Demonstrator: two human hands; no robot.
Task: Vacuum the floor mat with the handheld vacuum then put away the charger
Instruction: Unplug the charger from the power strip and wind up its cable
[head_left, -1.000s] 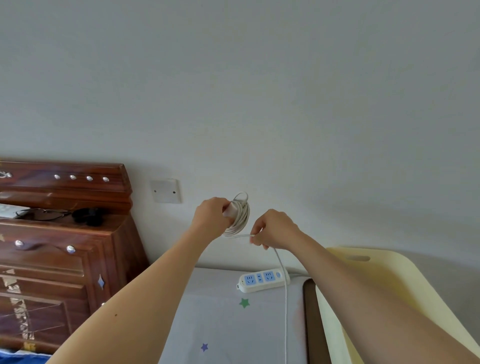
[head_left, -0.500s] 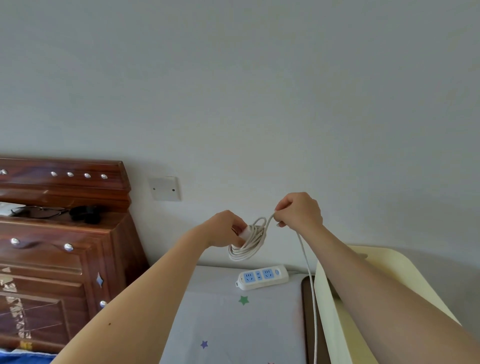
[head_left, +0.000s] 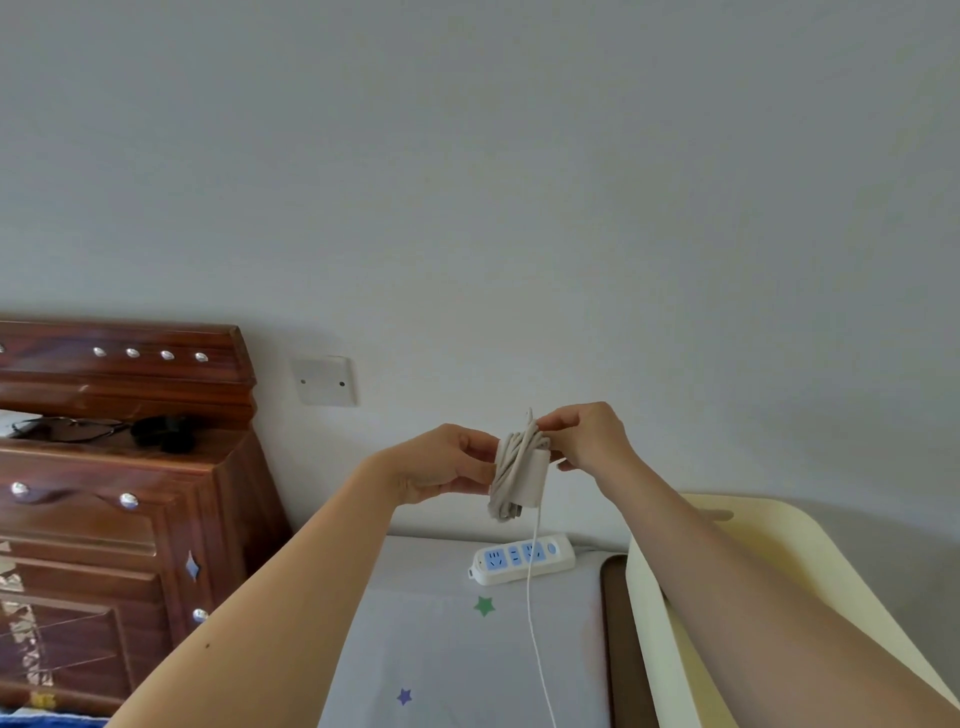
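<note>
Gripping charger (head_left: 536, 480) | left hand (head_left: 441, 462) fingers (head_left: 475, 467) alongside | right hand (head_left: 587, 436) pinching cord (head_left: 531, 597) atop

both arms are bare from the lower edge of the view up to the wrists, with skin showing all the way. the left forearm (head_left: 291, 597) is smooth, with one small dark mole (head_left: 208, 646) on its upper side. the right forearm (head_left: 727, 582) is smooth and even. the left grip (head_left: 441, 462) and right grip (head_left: 587, 436) are bare as well, with slim fingers (head_left: 561, 415) and softly ridged knuckles; the nails are too small to make out.
</note>
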